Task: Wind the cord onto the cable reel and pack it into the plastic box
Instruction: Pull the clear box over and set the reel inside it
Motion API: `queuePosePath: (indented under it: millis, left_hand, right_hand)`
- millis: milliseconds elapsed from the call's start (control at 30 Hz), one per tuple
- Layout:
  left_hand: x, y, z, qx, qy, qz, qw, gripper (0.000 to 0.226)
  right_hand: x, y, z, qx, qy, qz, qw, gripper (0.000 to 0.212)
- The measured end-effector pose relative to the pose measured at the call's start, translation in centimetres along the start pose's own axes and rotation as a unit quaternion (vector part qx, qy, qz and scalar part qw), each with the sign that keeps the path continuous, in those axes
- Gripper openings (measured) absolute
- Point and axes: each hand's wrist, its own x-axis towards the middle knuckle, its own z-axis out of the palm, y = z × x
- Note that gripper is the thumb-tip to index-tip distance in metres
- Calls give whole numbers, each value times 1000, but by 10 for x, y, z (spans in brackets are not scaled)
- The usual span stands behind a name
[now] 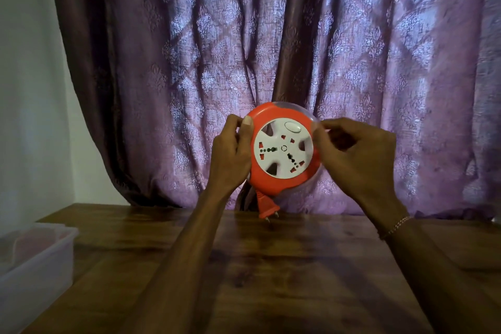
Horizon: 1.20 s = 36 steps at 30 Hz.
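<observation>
I hold a round orange cable reel [282,153] upright in the air above the wooden table [271,266]; its white socket face is turned towards me. My left hand [230,156] grips its left rim, thumb on the front. My right hand [355,157] pinches the right rim, where a clear back cover shows. An orange plug [267,207] hangs from the reel's bottom, prongs pointing down just above the table. The cord itself is hidden. A translucent plastic box [35,260] stands open at the table's left edge.
A purple patterned curtain [271,49] hangs right behind the table. A pale wall [27,89] is at the left. The box holds something pinkish that I cannot make out.
</observation>
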Motion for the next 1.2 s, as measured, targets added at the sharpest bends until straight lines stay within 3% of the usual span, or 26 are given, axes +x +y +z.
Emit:
queuePosePath:
  millis: [67, 133, 200, 267, 367, 500, 767, 901, 1068, 1201]
  left_hand:
    - [0, 2, 2, -10, 7, -9, 1000, 32]
    - [-1, 4, 4, -30, 13, -22, 999, 36]
    - [-1, 9, 6, -58, 16, -32, 998, 36]
    - [-1, 15, 9, -78, 17, -40, 996, 34]
    - [-5, 21, 8, -90, 22, -43, 995, 33]
    - [-19, 20, -11, -86, 19, -47, 995, 33]
    - [-41, 22, -90, 51, 50, -38, 997, 37]
    - [-48, 28, -138, 150, 72, -68, 984, 24]
    - [-71, 29, -197, 410, 7, -125, 904, 24]
    - [-101, 26, -237, 583, -57, -191, 788, 36]
  right_hand:
    - [-1, 7, 2, 33, 61, 101, 992, 16]
    - [-4, 16, 6, 109, 47, 242, 963, 44]
    - [-9, 17, 11, 227, -11, 358, 906, 61]
    - [-16, 12, 19, 348, -62, 411, 840, 67]
    - [-24, 0, 35, 442, -35, 416, 794, 64]
    - [-31, -15, 49, 437, 28, 426, 791, 47]
    - [-54, -62, 75, 463, -6, 467, 753, 45]
    - [-59, -87, 92, 481, -21, 486, 729, 43]
    - [-73, -121, 117, 489, -80, 504, 707, 47]
    - [-86, -153, 132, 519, -117, 531, 660, 46]
